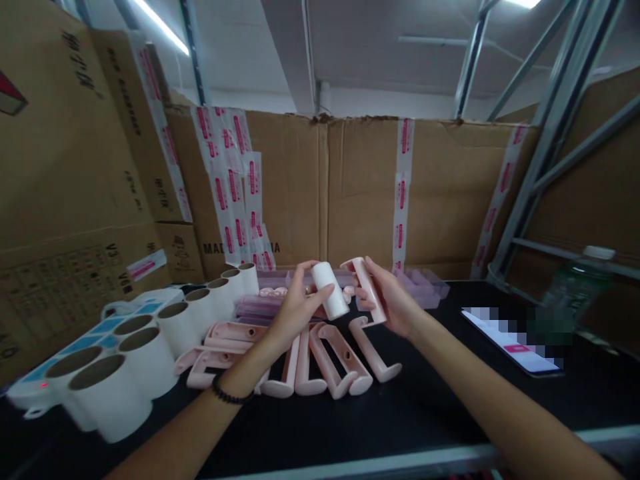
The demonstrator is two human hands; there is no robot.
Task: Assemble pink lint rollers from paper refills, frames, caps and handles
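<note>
A workshop, it seems: taped cardboard walls and metal racking enclose the black worktop, pink plastic parts lying on it.

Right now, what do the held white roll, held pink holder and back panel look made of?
White roll: matte, likely paper; the standing rolls show brown, cardboard-looking cores. Pink holder: probably moulded plastic; smooth, even colour, soft sheen. Back panel: matte brown cardboard, creased, with ragged edge.
</note>
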